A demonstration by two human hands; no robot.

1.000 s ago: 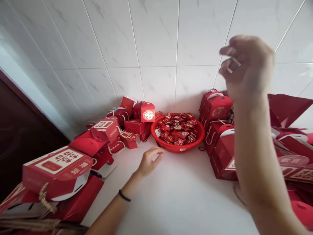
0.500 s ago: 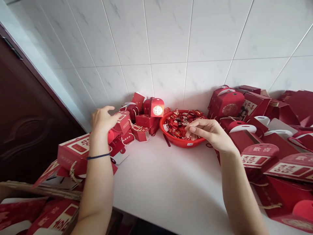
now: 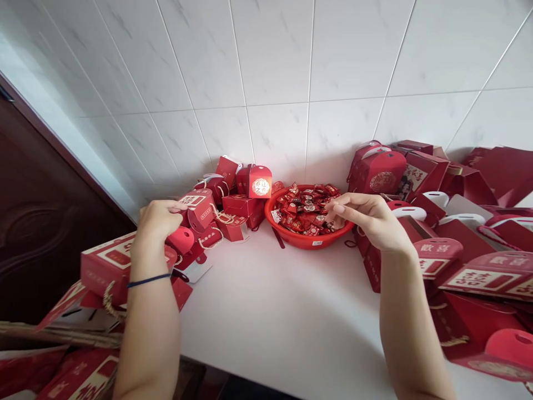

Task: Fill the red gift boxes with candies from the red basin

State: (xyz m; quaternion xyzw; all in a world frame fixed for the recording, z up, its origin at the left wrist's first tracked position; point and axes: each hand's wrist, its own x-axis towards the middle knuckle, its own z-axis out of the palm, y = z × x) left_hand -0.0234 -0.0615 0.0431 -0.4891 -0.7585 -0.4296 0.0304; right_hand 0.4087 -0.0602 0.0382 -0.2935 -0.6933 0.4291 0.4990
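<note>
My left hand (image 3: 160, 219), with a dark band at the wrist, has its fingers drawn together at the left end of a red gift box (image 3: 202, 215) on the left pile. The box has a pale label on top and rests on other red boxes. My right hand (image 3: 377, 219) is over the right rim of a red plastic basin (image 3: 293, 240). Its thumb and fingers are pinched together. What lies between them, if anything, cannot be made out. Small red-wrapped candies (image 3: 306, 208) fill the basin.
Several red boxes with rope handles (image 3: 235, 228) are heaped at the left. Many more red boxes (image 3: 491, 278), some with white flaps raised, crowd the right side of the white table (image 3: 283, 316). A carton (image 3: 58, 333) of red packaging stands lower left. Behind is a tiled wall (image 3: 275, 55).
My left hand has come down and its spread fingers have closed at the gift box. My right hand has shifted slightly right, toward the basin's rim. The view has turned a little to the right.
</note>
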